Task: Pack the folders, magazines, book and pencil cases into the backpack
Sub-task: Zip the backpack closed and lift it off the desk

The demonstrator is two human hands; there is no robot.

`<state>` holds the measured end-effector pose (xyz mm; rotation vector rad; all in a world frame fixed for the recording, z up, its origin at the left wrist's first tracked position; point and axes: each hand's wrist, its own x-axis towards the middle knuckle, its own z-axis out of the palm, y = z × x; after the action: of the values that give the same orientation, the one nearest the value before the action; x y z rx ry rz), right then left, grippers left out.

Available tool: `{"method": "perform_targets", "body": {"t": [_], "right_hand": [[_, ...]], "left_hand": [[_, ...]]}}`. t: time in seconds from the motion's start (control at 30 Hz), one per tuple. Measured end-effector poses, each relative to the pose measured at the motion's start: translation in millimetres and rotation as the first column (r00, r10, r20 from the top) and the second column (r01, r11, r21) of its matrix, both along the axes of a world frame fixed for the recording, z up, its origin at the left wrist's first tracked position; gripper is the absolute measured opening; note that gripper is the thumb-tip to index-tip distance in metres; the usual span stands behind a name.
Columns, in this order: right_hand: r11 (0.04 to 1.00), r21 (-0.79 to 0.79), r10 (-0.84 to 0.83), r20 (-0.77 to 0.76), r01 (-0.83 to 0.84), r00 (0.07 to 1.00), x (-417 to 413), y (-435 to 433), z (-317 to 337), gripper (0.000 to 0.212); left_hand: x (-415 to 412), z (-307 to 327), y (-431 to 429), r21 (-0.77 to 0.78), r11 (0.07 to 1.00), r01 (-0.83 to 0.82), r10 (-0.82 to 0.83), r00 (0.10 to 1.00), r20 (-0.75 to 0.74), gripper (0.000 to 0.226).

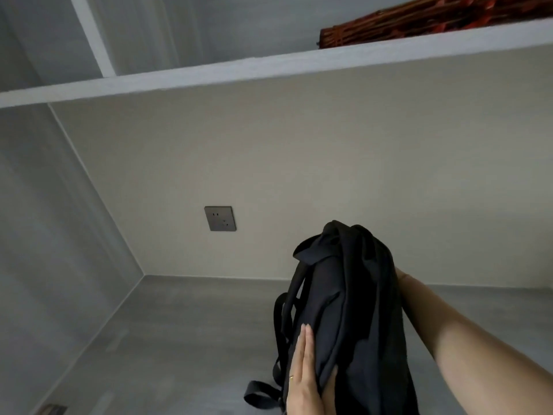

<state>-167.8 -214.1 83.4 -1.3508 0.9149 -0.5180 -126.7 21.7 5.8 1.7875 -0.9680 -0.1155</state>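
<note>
There were no words, numbers or signs to read. The black backpack had no label that showed. The wall socket had only holes and no letters on it.

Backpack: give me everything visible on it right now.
The black backpack looks like soft matte fabric. It stands roughly upright on the grey desk surface, top crumpled, with shoulder straps and a loop hanging at its left. The left hand lies flat on its left side; the right hand reaches behind its right side, mostly hidden. No contents show.
</note>
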Motion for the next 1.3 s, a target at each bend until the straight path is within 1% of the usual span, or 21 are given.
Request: {"method": "perform_targets", "body": {"t": [0.07, 0.13, 0.23, 0.3, 0.37, 0.43, 0.5, 0.57, 0.63, 0.7, 0.8, 0.83, 0.9, 0.97, 1.03, 1.07, 1.13, 1.17, 1.2, 1.23, 1.3], "right_hand": [[0.999, 0.032, -0.014, -0.026, 0.015, 1.0, -7.8, -0.5, -3.0, 0.04], [0.997, 0.047, -0.051, -0.044, 0.053, 0.998, -13.6, -0.9, -6.5, 0.039], [0.985, 0.055, -0.168, 0.056, 0.165, 0.984, -18.6, -0.3, -6.2, 0.036], [0.97, 0.092, -0.237, 0.16, 0.225, 0.958, -20.4, -5.6, -2.9, 0.033], [0.96, 0.128, -0.275, 0.234, 0.251, 0.933, -23.7, -12.5, 1.0, 0.027], [0.95, 0.185, -0.298, 0.308, 0.251, 0.903, -28.3, -18.3, 3.1, 0.024], [0.947, 0.169, -0.314, 0.334, 0.272, 0.889, -29.6, -21.3, 2.4, 0.025], [0.934, 0.116, -0.357, 0.278, 0.338, 0.892, -25.9, -26.1, -2.1, 0.023], [0.897, 0.081, -0.442, 0.162, 0.435, 0.882, -19.7, -34.8, -8.1, 0.028], [0.875, 0.049, -0.484, 0.065, 0.482, 0.873, -13.4, -42.3, -12.8, 0.04], [0.895, -0.021, -0.446, 0.007, 0.446, 0.895, -1.9, -48.1, -24.2, 0.052], [0.902, -0.062, -0.427, -0.001, 0.426, 0.904, 0.8, -47.1, -29.4, 0.052], [0.907, -0.21, -0.387, -0.07, 0.366, 0.919, 1.1, -41.3, -39.3, 0.05], [0.876, -0.408, -0.365, -0.206, 0.259, 0.908, -6.8, -37.6, -52.5, 0.049], [0.845, -0.482, -0.389, -0.254, 0.232, 0.886, -16.4, -35.3, -66.3, 0.057], [0.844, -0.472, -0.4, -0.242, 0.253, 0.884, -19.7, -34.1, -71.1, 0.071], [0.891, -0.361, -0.352, -0.165, 0.276, 0.922, -19.4, -33.8, -75.1, 0.095], [0.927, -0.286, -0.288, -0.122, 0.245, 0.95, -16.2, -33.1, -74.9, 0.096], [0.953, -0.23, -0.221, -0.094, 0.195, 0.971, -11.3, -31.0, -73.5, 0.088], [0.964, -0.222, -0.175, -0.097, 0.15, 0.98, -6.0, -29.5, -72.9, 0.073], [0.934, -0.328, -0.204, -0.162, 0.142, 0.965, 5.0, -30.0, -72.8, 0.043]], "left_hand": [[-0.4, 8.2, -5.7, 0.033, 0.999, -0.009, 0.011, 0.999, -0.044, 0.076], [1.9, 8.7, -9.9, 0.03, 0.998, -0.049, 0.049, 0.998, -0.025, 0.078], [18.7, 12.5, -14.9, 0.001, 0.998, -0.06, 0.06, 0.998, 0.018, 0.076], [43.4, 19.9, -24.3, -0.022, 0.999, -0.048, 0.048, 0.998, 0.04, 0.058], [77.2, 31.9, -41.0, -0.047, 0.996, -0.08, 0.082, 0.995, 0.053, 0.03], [112.8, 46.4, -66.2, -0.014, 0.997, -0.077, 0.075, 0.993, -0.086, 0.02], [146.7, 56.4, -93.3, 0.054, 0.998, -0.042, 0.056, 0.956, -0.288, 0.028], [171.8, 60.6, -116.4, 0.164, 0.985, -0.06, 0.118, 0.918, -0.378, 0.032], [185.7, 61.0, -131.9, 0.258, 0.963, -0.072, 0.165, 0.919, -0.358, 0.028], [188.7, 57.7, -133.7, 0.238, 0.964, -0.119, 0.195, 0.925, -0.326, 0.024], [165.0, 28.6, -109.0, 0.066, 0.952, -0.298, 0.302, 0.888, -0.347, 0.06], [146.0, 15.7, -95.5, 0.025, 0.953, -0.301, 0.292, 0.897, -0.332, 0.069], [107.6, -7.9, -72.2, 0.041, 0.972, -0.233, 0.235, 0.936, -0.263, 0.084], [90.5, -23.6, -68.3, 0.107, 0.974, -0.199, 0.22, 0.945, -0.241, 0.092], [94.9, -25.7, -78.7, 0.127, 0.981, -0.148, 0.18, 0.938, -0.298, 0.089], [101.5, -23.8, -84.0, 0.107, 0.989, -0.103, 0.132, 0.941, -0.313, 0.084], [114.9, -19.7, -92.4, 0.075, 0.996, -0.046, 0.065, 0.959, -0.276, 0.067], [120.8, -18.0, -95.7, 0.084, 0.995, -0.049, 0.069, 0.966, -0.249, 0.057], [126.4, -15.8, -100.2, 0.108, 0.992, -0.07, 0.094, 0.967, -0.235, 0.048], [132.7, -13.3, -106.2, 0.139, 0.985, -0.099, 0.129, 0.965, -0.228, 0.041], [147.6, -6.3, -120.3, 0.206, 0.97, -0.128, 0.173, 0.961, -0.216, 0.038]]}}
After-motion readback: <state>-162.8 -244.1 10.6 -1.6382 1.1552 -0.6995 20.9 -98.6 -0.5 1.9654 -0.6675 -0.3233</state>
